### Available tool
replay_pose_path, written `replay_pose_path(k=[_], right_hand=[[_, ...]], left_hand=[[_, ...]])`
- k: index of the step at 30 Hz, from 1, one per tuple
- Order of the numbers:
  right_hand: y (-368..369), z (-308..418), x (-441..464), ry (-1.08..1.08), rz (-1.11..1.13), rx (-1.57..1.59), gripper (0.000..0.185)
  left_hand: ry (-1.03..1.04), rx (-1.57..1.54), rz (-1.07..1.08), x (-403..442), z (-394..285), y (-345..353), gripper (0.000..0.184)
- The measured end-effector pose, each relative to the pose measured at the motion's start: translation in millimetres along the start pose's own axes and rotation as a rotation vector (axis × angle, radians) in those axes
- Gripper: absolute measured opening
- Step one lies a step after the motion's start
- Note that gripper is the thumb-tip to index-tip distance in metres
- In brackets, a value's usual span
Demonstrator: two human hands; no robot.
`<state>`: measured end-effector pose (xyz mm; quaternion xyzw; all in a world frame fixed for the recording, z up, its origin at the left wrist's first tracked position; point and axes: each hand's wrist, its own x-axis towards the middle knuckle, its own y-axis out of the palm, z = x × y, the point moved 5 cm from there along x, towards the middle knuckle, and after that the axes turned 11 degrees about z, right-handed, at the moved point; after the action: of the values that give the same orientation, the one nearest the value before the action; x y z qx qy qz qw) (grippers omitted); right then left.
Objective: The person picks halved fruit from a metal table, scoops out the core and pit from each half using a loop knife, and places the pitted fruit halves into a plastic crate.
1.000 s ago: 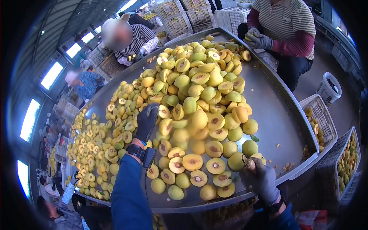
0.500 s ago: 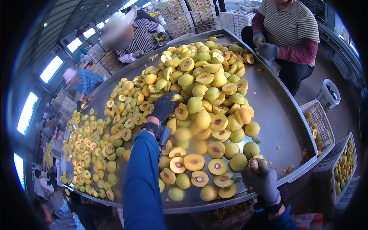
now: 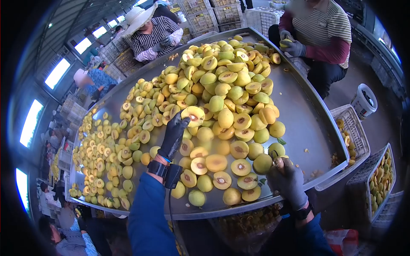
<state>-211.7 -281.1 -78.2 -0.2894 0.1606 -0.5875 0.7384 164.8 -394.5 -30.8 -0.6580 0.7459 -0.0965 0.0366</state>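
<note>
My left hand [image 3: 174,133], in a dark glove, holds a halved yellow fruit [image 3: 193,116] by its edge, cut face up with the pit showing, above the heap. My right hand [image 3: 288,181], in a grey glove, is closed around a small tool [image 3: 279,163] at the tray's near right edge. Only the tool's brownish end shows; the rest is hidden by the fingers. Just left of it lies a whole green fruit [image 3: 262,164]. Halved and whole fruits [image 3: 226,91] are piled on the metal tray [image 3: 305,123].
Two co-workers in striped tops [image 3: 318,25] [image 3: 150,36] are at the tray's far side. Stacked crates [image 3: 210,17] stand behind. On the right are a white bucket [image 3: 364,102] and crates of fruit [image 3: 381,181]. More people are at the left.
My left hand reached up into the heap, then came back down and left with a halved fruit now in its fingers. My right hand stays closed around the tool.
</note>
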Motion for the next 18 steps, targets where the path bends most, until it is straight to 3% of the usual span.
replay_pose_path(k=[2,4,5,7,10,11,14,15,18], right_hand=[[-0.9,-1.0,-5.4,-0.028,-0.021,-0.013,0.024],[-7.8,25.8,-5.8,-0.273,-0.14,-0.283,0.027],[-5.9,22.1,-6.0,-0.182,-0.14,-0.243,0.027],[-2.1,17.0,-6.2,-0.198,-0.142,-0.29,0.027],[-0.4,14.3,-6.4,-0.131,-0.116,-0.307,0.028],[-1.3,14.3,-6.0,-0.089,-0.103,-0.304,0.029],[-4.8,17.1,-7.4,-0.037,-0.108,-0.232,0.028],[-4.2,16.8,-8.1,-0.077,-0.121,-0.271,0.026],[0.0,16.0,-5.7,-0.156,-0.141,-0.347,0.024]], left_hand=[[-0.008,0.0,0.011,-22.9,-7.3,16.1,0.04],[0.066,0.263,-0.002,-45.9,-10.3,25.0,0.041],[0.078,0.448,-0.015,-55.4,-10.4,24.3,0.042],[0.1,0.739,-0.046,-63.4,-0.5,14.7,0.049],[0.222,0.863,-0.333,-45.9,4.6,-16.1,0.056],[0.206,0.958,-0.331,-37.4,-2.3,-13.8,0.063],[0.429,1.332,-0.268,-37.5,-11.3,24.8,0.068],[0.289,1.311,-0.12,-38.4,4.9,39.4,0.075],[0.217,1.441,0.107,-47.9,43.9,70.9,0.08]])
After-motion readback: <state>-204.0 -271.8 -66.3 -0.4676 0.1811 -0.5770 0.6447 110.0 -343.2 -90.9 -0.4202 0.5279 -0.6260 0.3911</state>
